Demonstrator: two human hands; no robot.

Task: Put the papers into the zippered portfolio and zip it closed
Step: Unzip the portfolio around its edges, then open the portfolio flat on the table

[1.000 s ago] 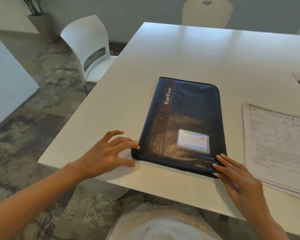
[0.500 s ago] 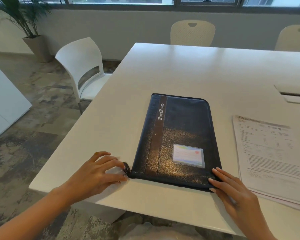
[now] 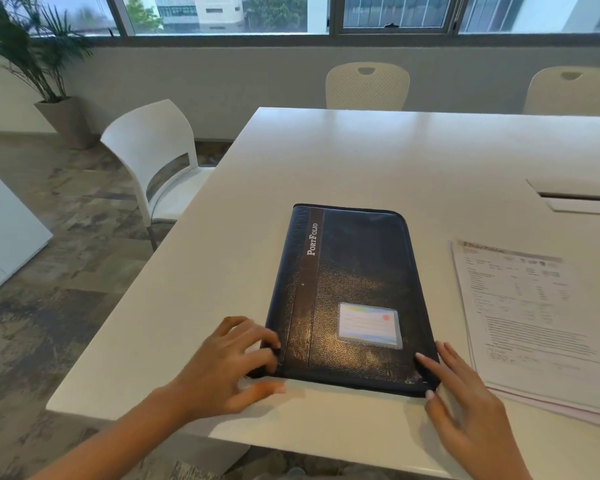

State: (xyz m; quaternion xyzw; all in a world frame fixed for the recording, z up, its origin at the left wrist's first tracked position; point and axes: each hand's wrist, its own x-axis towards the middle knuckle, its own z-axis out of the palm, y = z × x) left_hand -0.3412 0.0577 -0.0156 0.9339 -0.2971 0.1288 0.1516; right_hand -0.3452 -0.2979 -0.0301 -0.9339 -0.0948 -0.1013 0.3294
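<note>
White desk (image 3: 378, 161) carries one closed dark leather zippered portfolio (image 3: 357, 271) lettered "PortFolio" and one stack of printed papers (image 3: 527, 317) to its right. Three chairs stand around. Left hand (image 3: 229, 362) pinches the portfolio's near-left corner; right hand (image 3: 465, 393) rests spread at its near-right corner.

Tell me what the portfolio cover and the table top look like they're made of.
The portfolio looks like dark leather or imitation leather: a pebbled grain shows where the light glints, with a smoother brown strip bearing the lettering. Which of the two, I cannot tell. The table looks like white laminate or painted board, smooth and semi-matte, with soft window reflections.
</note>
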